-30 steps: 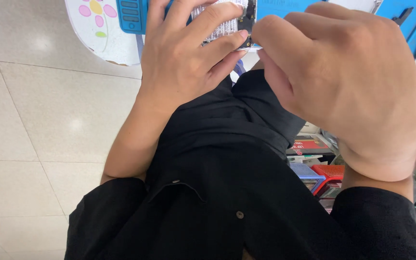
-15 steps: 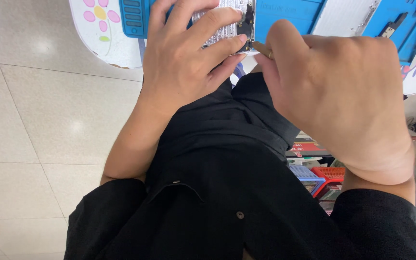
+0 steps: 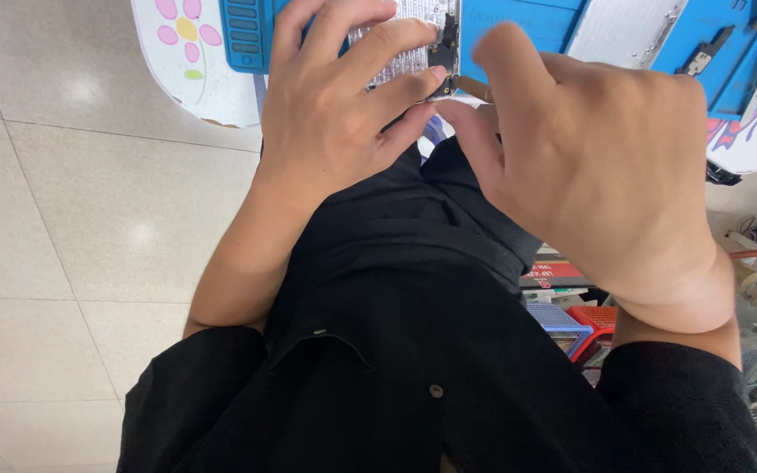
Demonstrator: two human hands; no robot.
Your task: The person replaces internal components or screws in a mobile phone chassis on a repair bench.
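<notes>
Device: an opened phone body [image 3: 405,44], silvery inside with a dark part along its right edge, at the top of the view over the blue work mat [image 3: 519,26].
Long axis: runs away from the person, near end toward the body, far end cut off by the top edge of the view; which end is the top of the phone cannot be told.
Left hand [image 3: 335,123]: clamped on the phone body, fingers curled across its open face, fingertips reaching the dark right edge.
Right hand [image 3: 606,175]: back of the hand to the camera, thumb and forefinger pinched together at the near right corner of the phone; whether they hold a small tool cannot be told.
Hands together: they meet at that corner, touching or nearly so.
Mat: on a white counter [image 3: 194,79] with a pink-and-yellow flower print; a white panel [image 3: 615,31] and a dark bracket [image 3: 703,52] lie on it to the right.
Containers: small blue and red baskets [image 3: 571,324] low on the right under the forearm; their contents are hidden.
Clothing: black garment [image 3: 396,350] fills the lower middle.
Floor [image 3: 63,219]: pale glossy tiles on the left.
</notes>
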